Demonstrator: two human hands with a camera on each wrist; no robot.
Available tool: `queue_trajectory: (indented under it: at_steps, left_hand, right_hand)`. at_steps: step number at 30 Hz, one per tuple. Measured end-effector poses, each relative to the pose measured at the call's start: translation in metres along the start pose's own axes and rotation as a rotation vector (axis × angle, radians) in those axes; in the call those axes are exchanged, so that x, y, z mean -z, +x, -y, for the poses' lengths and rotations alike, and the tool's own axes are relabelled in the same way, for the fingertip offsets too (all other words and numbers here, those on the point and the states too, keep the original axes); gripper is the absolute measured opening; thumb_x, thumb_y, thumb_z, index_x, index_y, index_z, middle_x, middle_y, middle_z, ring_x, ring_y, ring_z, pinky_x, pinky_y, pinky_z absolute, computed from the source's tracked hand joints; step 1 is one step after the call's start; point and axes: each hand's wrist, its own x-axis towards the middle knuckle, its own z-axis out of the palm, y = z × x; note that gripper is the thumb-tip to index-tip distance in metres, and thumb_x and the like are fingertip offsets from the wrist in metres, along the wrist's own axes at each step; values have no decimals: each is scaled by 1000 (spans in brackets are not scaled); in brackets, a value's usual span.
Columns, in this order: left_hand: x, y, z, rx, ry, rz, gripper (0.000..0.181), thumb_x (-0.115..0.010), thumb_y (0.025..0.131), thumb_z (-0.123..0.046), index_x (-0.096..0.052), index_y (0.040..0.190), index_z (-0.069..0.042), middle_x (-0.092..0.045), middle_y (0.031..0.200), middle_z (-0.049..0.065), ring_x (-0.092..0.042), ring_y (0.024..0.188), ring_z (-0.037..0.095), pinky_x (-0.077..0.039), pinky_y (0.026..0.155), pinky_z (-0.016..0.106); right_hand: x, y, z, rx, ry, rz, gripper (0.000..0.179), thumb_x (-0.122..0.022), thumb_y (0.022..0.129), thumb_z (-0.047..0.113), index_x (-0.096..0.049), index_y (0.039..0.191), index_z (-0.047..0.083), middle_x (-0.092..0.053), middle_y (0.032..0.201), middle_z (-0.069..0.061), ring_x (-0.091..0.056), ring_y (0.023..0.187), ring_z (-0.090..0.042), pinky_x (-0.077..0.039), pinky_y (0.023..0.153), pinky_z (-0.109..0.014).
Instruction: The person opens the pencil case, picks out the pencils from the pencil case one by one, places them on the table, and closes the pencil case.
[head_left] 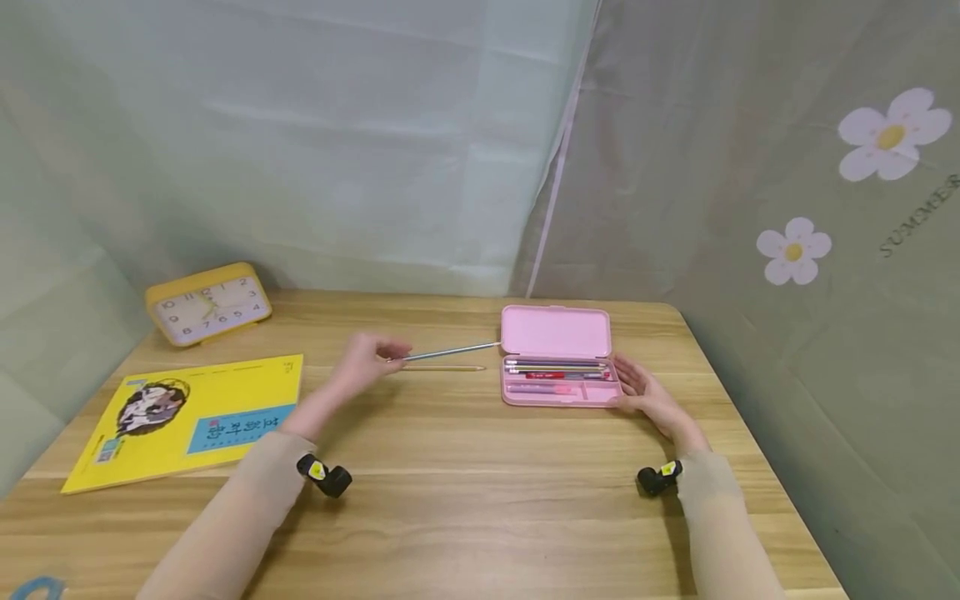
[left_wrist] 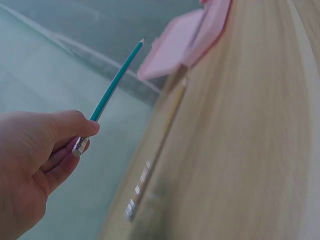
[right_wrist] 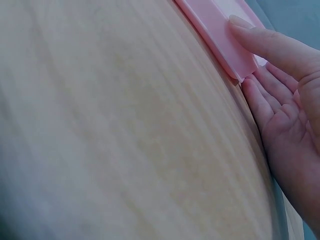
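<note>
One curtain (head_left: 720, 158) reads "SUMMER" while the left hand (left_wrist: 42, 157) pinches a pencil (left_wrist: 116, 82).

We read: numerals 1–12 on yellow clock (head_left: 213, 312), left of and beyond left-hand fingers (head_left: 393, 348); 笠翁对韵 on yellow book's (head_left: 198, 403) blue panel (head_left: 240, 429), left of same fingers; SUMMER (head_left: 918, 217) on grey curtain (head_left: 750, 167), right of right-hand fingers (head_left: 628, 372)

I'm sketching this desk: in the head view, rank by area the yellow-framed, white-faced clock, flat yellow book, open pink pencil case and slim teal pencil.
Largest to smallest:
1. Flat yellow book
2. Pink pencil case, lid included
3. Yellow-framed clock
4. Teal pencil
</note>
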Motion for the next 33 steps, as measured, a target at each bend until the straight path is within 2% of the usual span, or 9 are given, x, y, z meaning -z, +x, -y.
queue_trajectory:
  at_steps: [6, 10, 17, 25, 33]
  left_hand:
    - [0, -6, 17, 36, 5, 39, 20, -68, 86, 3, -71, 106, 6, -74, 100, 20, -69, 92, 33, -57, 83, 47]
    - [-2, -6, 27, 66, 15, 61, 20, -68, 86, 3, -72, 106, 4, -73, 102, 19, -69, 93, 32, -57, 84, 46]
    - [-4, -5, 36, 103, 26, 81, 20, -69, 86, 1, -73, 105, 1, -73, 102, 18, -68, 94, 31, -57, 85, 46]
    - [-7, 0, 39, 78, 71, 101, 21, -70, 84, 3, -73, 104, 3, -74, 100, 19, -69, 92, 31, -57, 84, 45]
    - [-8, 0, 40, 53, 108, 112, 20, -72, 80, 6, -73, 100, 4, -74, 98, 19, -70, 91, 32, -57, 84, 45]
  right_hand:
    - [1, 1, 0, -11, -5, -8, 93, -68, 85, -2, -7, 155, -2, -10, 163, -22, -11, 150, -39, -31, 113, -16]
    - [1, 1, -1, -4, 2, -9, 94, -69, 84, -4, -8, 155, -2, -10, 163, -22, -10, 150, -39, -32, 110, -12]
    - [0, 0, 0, -4, 7, -5, 94, -69, 84, -4, -7, 155, -2, -9, 163, -22, -9, 150, -39, -33, 108, -10]
    - [-1, 1, -2, -6, 9, -11, 95, -69, 83, -4, -7, 155, -2, -9, 163, -22, -11, 149, -39, -32, 109, -11]
    - [0, 0, -1, 17, 8, -3, 94, -68, 83, -5, -7, 154, -4, -9, 162, -25, -8, 148, -42, -34, 103, -5]
